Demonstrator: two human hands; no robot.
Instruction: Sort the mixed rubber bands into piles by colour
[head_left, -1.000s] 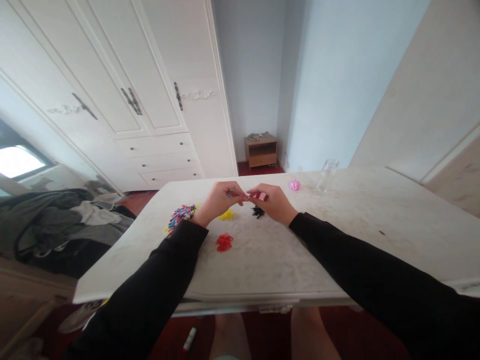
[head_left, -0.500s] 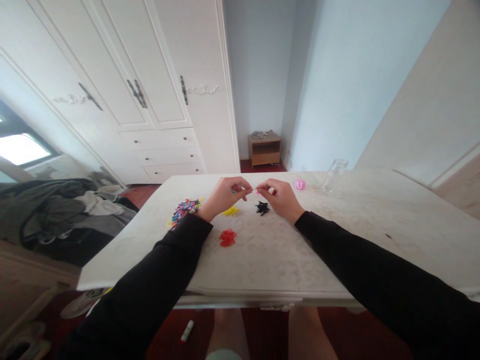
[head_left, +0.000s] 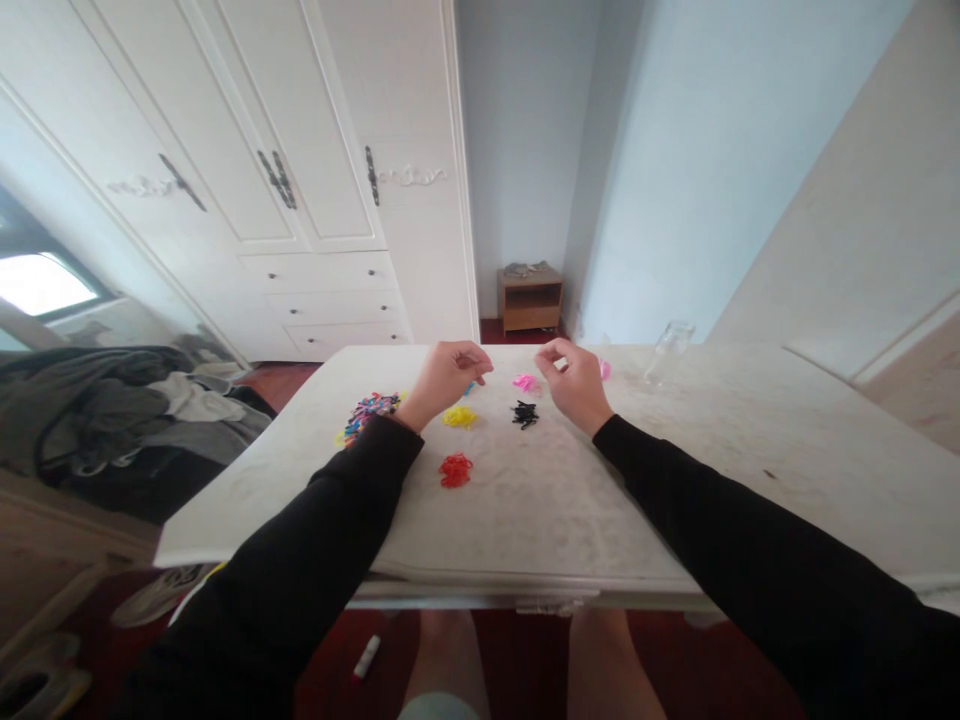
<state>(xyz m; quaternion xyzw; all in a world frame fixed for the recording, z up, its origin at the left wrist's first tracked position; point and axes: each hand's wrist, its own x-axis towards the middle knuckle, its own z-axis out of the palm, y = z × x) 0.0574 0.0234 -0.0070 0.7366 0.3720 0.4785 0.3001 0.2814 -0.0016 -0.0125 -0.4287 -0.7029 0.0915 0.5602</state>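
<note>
Above the far part of the table, my left hand [head_left: 448, 376] hovers with fingers loosely curled and thumb apart; nothing shows in it. Beneath its fingertips lies a bit of blue [head_left: 470, 388], partly hidden. My right hand [head_left: 572, 378] is curled in a pinch beside a small pink pile [head_left: 526, 383]; what it holds, if anything, cannot be made out. Small rubber bands lie sorted by colour: a yellow pile [head_left: 460, 417], a black pile [head_left: 525, 414] and a red pile [head_left: 455, 470]. By my left wrist is a mixed multicoloured pile [head_left: 369, 414].
A clear glass [head_left: 667, 355] stands at the far right of the white table [head_left: 750, 450]. Behind my right hand, a pink and white round thing [head_left: 604, 370] is partly covered. Dark clothes [head_left: 112, 430] are heaped left of the table. A marker [head_left: 366, 660] lies on the floor.
My hands have drawn apart from where their fingertips met, left and right. The pink pile between them is now in plain view. My left fingers have loosened.
</note>
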